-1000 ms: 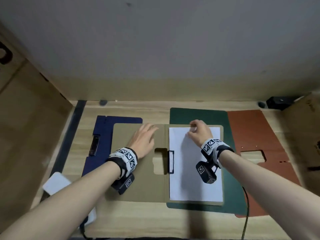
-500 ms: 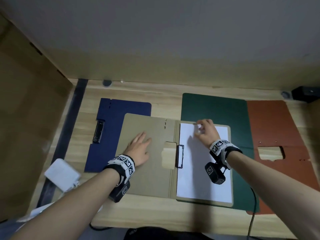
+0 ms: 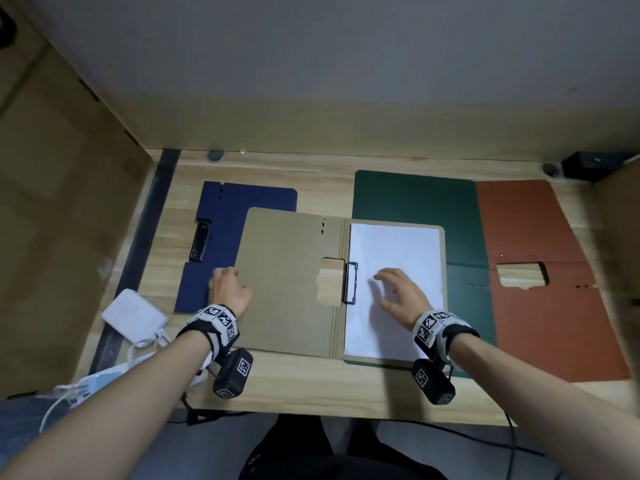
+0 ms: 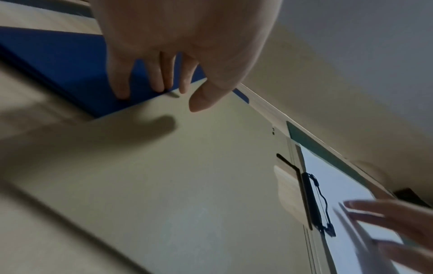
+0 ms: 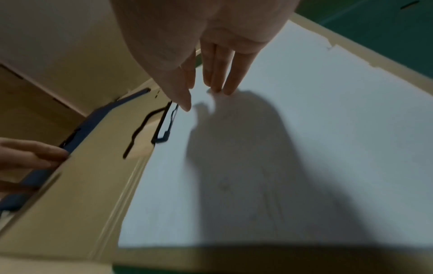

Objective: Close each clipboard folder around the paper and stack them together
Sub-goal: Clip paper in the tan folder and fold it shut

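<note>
Head view shows a wooden table [image 3: 311,386] carrying four folders. The red folder [image 3: 554,306] lies open at the far right, the green folder [image 3: 415,199] just left of it, the blue folder [image 3: 225,216] at the left. The tan folder [image 3: 287,282] lies open on top, overlapping blue and green. Its right half holds a white sheet of paper [image 3: 398,244] under a black clip [image 3: 351,283] at the spine. The left hand [image 3: 230,292] sits at the tan cover's left edge, fingertips at that edge, thumb above the cover. The right hand [image 3: 398,296] hovers over the paper, fingers spread and loose, holding nothing.
</note>
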